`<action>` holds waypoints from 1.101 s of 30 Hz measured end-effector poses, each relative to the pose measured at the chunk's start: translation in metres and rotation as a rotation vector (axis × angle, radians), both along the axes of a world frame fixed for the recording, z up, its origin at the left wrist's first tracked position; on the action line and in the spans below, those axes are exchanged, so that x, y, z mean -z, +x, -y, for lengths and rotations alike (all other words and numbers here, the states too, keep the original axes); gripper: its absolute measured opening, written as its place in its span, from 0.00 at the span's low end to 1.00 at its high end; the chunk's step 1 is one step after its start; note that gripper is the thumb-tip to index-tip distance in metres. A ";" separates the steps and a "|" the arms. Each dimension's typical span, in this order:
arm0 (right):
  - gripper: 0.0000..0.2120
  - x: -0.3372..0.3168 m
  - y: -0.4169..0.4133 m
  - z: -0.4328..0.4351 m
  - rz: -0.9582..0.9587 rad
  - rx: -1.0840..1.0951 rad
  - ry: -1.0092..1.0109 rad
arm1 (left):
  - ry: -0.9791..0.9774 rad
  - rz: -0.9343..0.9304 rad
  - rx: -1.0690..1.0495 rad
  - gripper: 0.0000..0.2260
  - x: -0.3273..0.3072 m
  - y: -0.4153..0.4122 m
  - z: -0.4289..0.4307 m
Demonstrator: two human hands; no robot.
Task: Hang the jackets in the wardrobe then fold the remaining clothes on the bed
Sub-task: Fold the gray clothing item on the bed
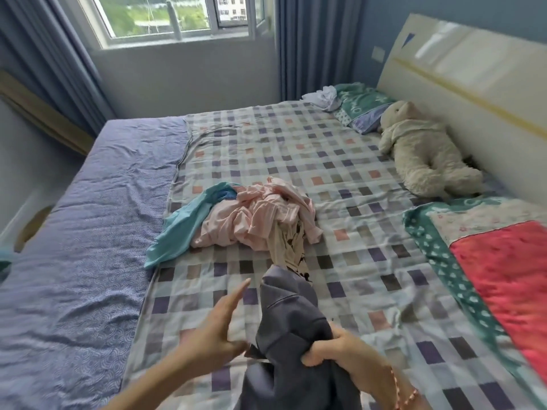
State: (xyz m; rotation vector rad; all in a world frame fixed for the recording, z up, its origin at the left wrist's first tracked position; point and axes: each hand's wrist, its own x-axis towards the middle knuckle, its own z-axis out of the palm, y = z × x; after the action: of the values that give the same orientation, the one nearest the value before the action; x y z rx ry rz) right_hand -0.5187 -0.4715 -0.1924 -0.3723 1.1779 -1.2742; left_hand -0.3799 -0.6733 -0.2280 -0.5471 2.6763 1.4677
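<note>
Right hand (334, 353): fingers curled tight on a bunch of the grey garment (293, 318), likely a jacket, over the bed's (88, 232) near edge. Its long axis runs from the grip away toward mid-bed. Left hand (219, 327): flat, fingers straight, holding nothing, just left of the garment and nearer its free side. Pile (260, 217) of pink, teal and beige clothes lies beyond, mid-bed

Head view, looking down over bed (296, 161)
</note>
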 end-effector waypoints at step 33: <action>0.08 -0.154 -0.042 -0.050 -1.310 -0.921 0.542 | 0.012 0.884 0.449 0.31 -0.222 0.051 0.050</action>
State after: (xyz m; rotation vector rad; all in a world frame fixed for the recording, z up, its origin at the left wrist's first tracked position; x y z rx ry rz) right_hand -0.5612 -0.4217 -0.0380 -1.2447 1.9728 0.2698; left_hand -0.3286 -0.7236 -0.0057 -0.4129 1.9109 0.8325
